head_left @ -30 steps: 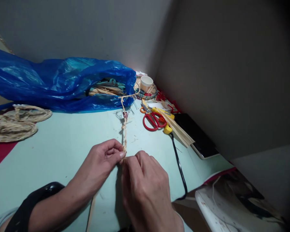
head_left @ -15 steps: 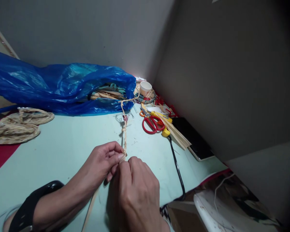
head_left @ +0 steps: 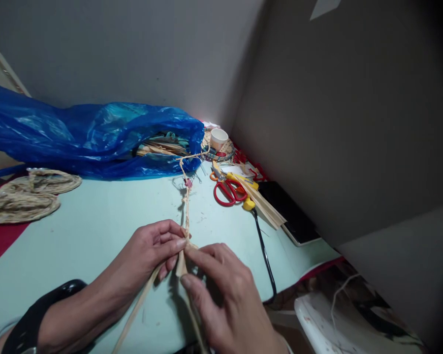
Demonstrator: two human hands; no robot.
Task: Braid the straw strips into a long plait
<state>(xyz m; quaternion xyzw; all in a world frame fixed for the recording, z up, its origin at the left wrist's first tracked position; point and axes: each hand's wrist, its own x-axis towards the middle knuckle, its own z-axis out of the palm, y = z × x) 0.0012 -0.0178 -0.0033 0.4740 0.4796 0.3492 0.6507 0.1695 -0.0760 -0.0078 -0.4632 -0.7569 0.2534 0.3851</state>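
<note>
A thin braid of pale straw [head_left: 186, 206] runs from the blue bag toward me along the light green table [head_left: 96, 216]. My left hand [head_left: 151, 250] pinches the braid's near end between thumb and fingers. My right hand [head_left: 225, 295] sits just right of it, thumb and forefinger holding a flat loose straw strand [head_left: 180, 265] that comes off the braid. Two loose strands trail toward me under my hands, one [head_left: 133, 314] beside my left wrist. A black watch band [head_left: 40, 314] is on my left wrist.
A blue plastic bag [head_left: 88, 137] holding straw lies at the back. Coiled braided straw [head_left: 25, 194] rests at the left edge. Red-handled scissors [head_left: 229, 191], a yellow-handled tool, straw strips [head_left: 266, 206], a black cable [head_left: 262, 250], a dark phone [head_left: 288, 206] and a white cup [head_left: 218, 138] crowd the right corner by the wall.
My right hand has opened out from a bunched grip and slid toward me, drawing a flat strand away from the braid. My left hand keeps its pinch in nearly the same place.
</note>
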